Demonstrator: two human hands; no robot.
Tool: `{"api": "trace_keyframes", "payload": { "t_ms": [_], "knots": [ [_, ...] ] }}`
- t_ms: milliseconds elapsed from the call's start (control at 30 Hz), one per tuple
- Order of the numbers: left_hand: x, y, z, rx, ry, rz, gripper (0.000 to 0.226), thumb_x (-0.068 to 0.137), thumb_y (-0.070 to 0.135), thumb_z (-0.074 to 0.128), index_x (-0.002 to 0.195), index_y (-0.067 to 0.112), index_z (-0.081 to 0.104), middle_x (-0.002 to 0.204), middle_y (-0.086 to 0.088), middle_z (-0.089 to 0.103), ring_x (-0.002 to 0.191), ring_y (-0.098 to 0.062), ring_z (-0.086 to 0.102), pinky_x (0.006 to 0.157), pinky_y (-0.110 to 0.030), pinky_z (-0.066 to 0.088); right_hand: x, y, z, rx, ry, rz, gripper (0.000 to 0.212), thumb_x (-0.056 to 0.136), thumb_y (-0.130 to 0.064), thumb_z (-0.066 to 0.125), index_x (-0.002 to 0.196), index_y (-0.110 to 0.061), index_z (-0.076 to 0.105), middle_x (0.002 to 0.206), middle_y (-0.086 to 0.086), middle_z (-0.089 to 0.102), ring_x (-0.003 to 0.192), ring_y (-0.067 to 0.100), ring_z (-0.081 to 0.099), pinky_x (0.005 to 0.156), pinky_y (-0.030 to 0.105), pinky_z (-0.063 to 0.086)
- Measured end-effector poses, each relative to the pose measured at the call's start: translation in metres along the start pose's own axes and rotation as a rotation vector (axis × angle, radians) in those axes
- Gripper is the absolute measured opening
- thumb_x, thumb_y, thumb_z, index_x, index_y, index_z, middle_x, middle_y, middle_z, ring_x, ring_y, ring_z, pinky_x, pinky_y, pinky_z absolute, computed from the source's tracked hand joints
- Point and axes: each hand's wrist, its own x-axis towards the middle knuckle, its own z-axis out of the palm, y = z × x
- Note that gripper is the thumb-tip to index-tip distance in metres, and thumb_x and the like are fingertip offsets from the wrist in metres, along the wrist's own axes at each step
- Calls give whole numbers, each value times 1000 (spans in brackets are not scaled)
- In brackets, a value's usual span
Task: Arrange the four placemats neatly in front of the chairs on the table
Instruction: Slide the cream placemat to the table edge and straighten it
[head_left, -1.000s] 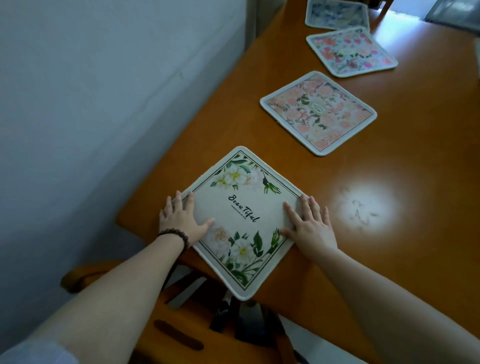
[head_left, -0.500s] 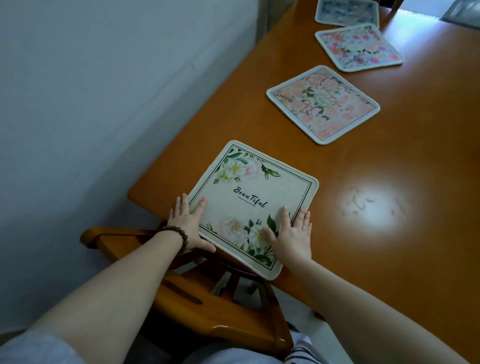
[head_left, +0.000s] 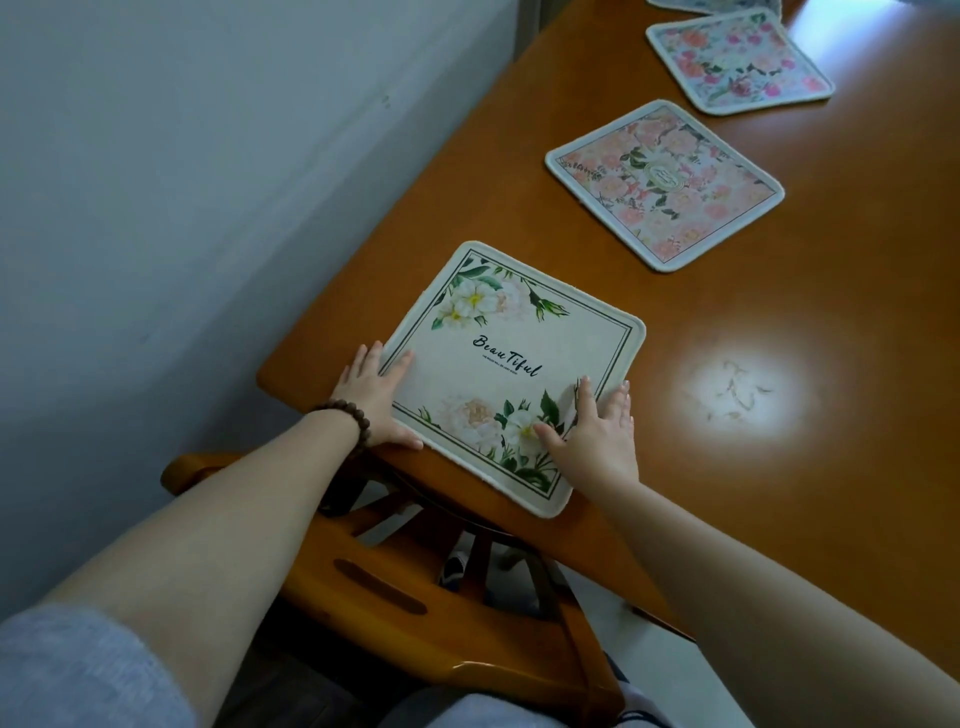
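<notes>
A cream placemat (head_left: 519, 358) with white flowers and the word "Beautiful" lies at the near corner of the orange wooden table (head_left: 779, 467), its near edge slightly past the table edge. My left hand (head_left: 371, 400), with a bead bracelet on the wrist, lies flat on the mat's left border. My right hand (head_left: 597, 436) presses flat on its near right corner. Further along sit a peach floral placemat (head_left: 665, 187) and a pink floral placemat (head_left: 737, 62). Only a sliver of a fourth placemat (head_left: 711, 4) shows at the top edge.
A wooden chair (head_left: 415, 597) stands tucked under the table right below the cream mat. A grey wall (head_left: 208, 182) runs close along the table's left end. A bright light patch (head_left: 737, 395) reflects on the tabletop to the right of my hands.
The cream mat has been turned from a diamond position to nearly square with the table edge. Both hands slid with it toward the near corners.
</notes>
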Motion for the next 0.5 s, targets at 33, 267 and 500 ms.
{"api": "trace_keyframes", "payload": {
  "t_ms": [33, 267, 500],
  "knots": [
    [1, -2, 0, -6, 5, 6, 132, 56, 68, 77, 149, 36, -11, 157, -6, -22, 143, -26, -20, 115, -44, 1, -8, -3, 5, 9, -2, 23, 98, 83, -73, 41, 151, -25, -10, 154, 22, -22, 144, 32, -17, 117, 42, -5],
    [0, -9, -1, 71, -31, 64, 139, 49, 72, 77, 146, 40, -18, 154, -9, -28, 141, -28, -24, 115, -47, 2, -48, -22, 34, -36, -56, 76, 123, 61, -93, 34, 149, -25, -19, 152, 27, -24, 139, 39, -26, 115, 47, -10],
    [-15, -24, 4, 216, -62, 106, 143, 47, 76, 75, 142, 40, -27, 150, -17, -33, 140, -32, -27, 115, -48, -1, -65, -30, 42, -114, -148, 37, 140, 54, -88, 56, 143, -24, -31, 145, 30, -34, 134, 42, -34, 110, 49, -16]
  ]
}}
